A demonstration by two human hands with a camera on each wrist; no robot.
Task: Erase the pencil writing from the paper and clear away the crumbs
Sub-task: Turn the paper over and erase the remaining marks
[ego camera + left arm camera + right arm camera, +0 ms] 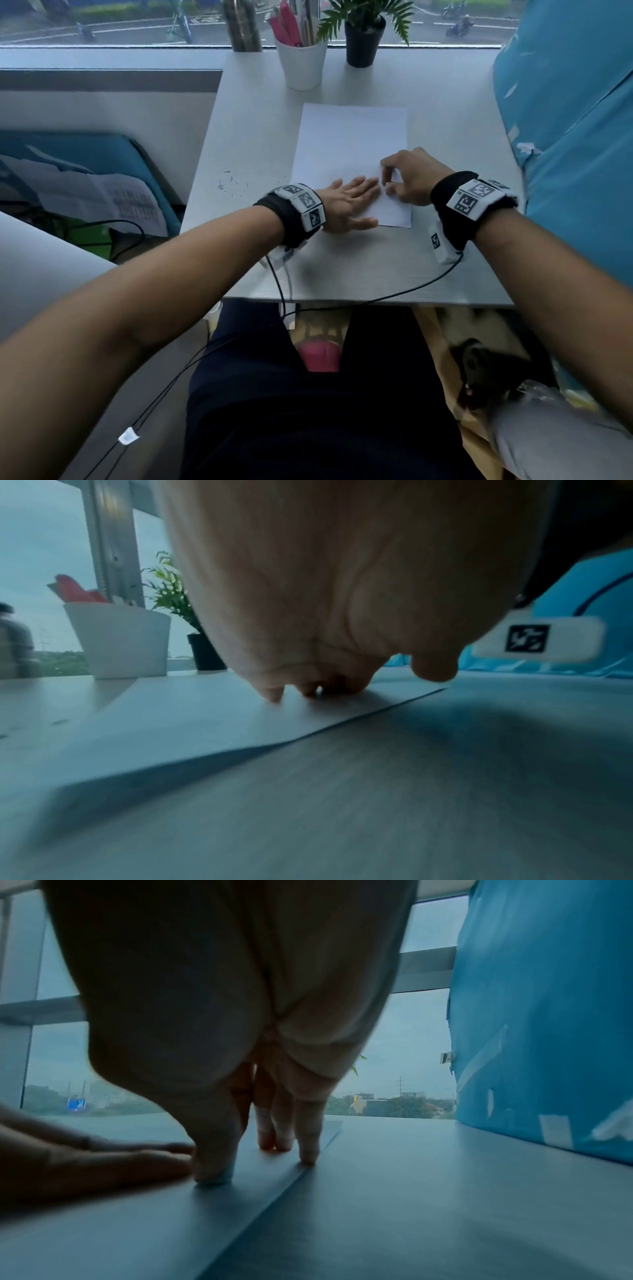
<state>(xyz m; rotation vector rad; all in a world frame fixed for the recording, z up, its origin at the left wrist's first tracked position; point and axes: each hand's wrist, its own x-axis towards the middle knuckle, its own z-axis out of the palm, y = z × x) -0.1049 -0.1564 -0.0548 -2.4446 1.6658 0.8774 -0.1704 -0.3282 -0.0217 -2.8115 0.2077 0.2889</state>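
Head view: the paper (352,150) lies flat on the desk (246,130) with its long axis running away from the person, toward the white cup (301,65) and the potted plant (363,41) at the far edge. The left hand (346,205) rests flat on the near part of the sheet, fingers straight and pointing right, pressing it down and gripping nothing. The right hand (411,178) stands on the near right part of the sheet with its fingers curled downward; in the right wrist view the fingertips (308,1156) touch the paper close to its right edge. Whether this hand pinches an eraser cannot be told; none is visible in any view. No pencil writing is legible on the exposed sheet. Dark crumbs (233,185) lie scattered on the bare desk, left of the sheet and apart from it. Judgement: the crumbs lie on the left side, so the left hand is nearer to them; sweeping them away would require lifting that hand off the sheet, leaving it unheld.
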